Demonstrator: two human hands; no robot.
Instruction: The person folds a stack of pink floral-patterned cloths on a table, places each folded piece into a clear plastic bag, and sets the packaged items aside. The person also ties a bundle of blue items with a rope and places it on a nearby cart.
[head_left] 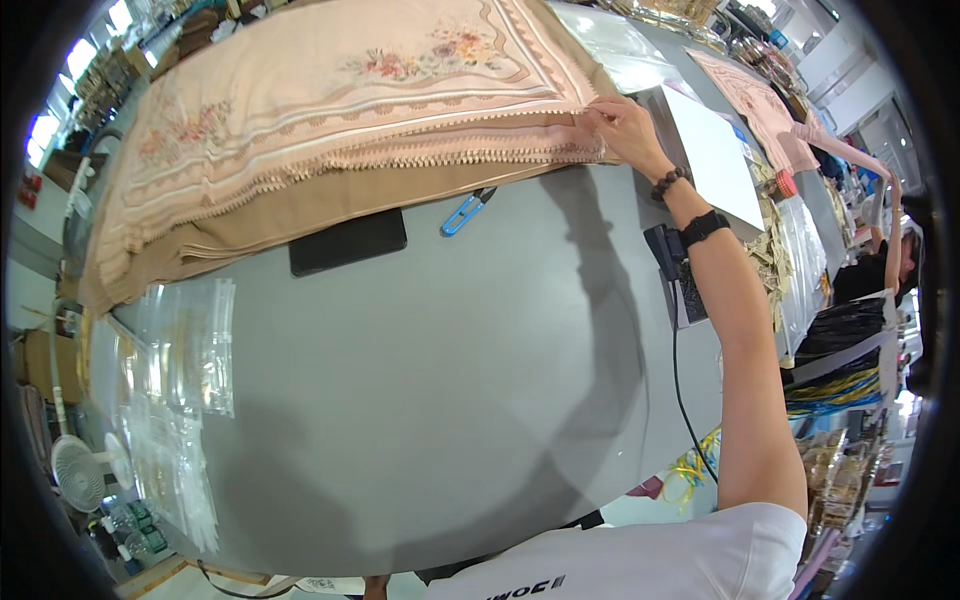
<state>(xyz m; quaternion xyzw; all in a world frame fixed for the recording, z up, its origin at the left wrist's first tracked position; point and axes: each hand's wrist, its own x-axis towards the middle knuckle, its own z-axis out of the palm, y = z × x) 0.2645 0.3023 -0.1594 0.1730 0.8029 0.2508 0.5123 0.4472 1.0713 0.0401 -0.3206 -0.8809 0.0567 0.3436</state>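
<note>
A stack of pink floral scarves with scalloped edges lies over tan cloth at the far side of the table. At the near right corner of the top scarf is my right hand, its thumb and fingers pinched together on the edge. A beaded bracelet and a black watch are on that wrist. My left hand does not show. Close to the stack's near edge lie blue-handled thread snips and a black phone.
Clear plastic bags are spread along the table's left side. To the right are a white board or box, a black corded device and another pink scarf. A white fan stands at lower left. Another person is at far right.
</note>
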